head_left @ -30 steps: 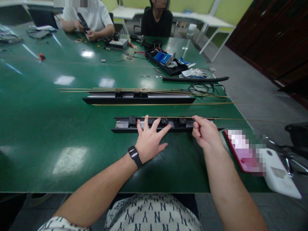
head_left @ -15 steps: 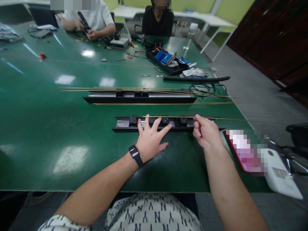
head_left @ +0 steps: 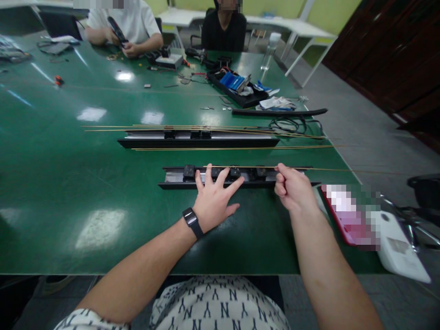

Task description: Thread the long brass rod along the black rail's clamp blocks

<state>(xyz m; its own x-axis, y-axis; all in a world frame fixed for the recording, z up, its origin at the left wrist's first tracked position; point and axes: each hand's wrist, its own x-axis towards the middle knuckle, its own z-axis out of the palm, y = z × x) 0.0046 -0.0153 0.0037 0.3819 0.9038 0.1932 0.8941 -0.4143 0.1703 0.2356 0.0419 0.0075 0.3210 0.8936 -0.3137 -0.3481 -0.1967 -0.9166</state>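
Observation:
A black rail with a metallic channel lies in front of me, and several black blocks sit in it. My left hand, with a dark watch on its wrist, rests spread over the rail, fingertips on or close to the blocks. At the rail's right part, my right hand is closed, thumb and index finger pinching a thin brass-coloured rod. The rod runs along the rail's far side, from near my left fingertips to past the right end.
Beyond lies a second black rail with thin rods across it. Further back are a black tray of parts, a cable coil and a bottle. Two people sit opposite. A red-edged phone and a white object lie at right.
The view has shifted very slightly. Both hands keep the same pose, and the rod stays pinched in my right hand.

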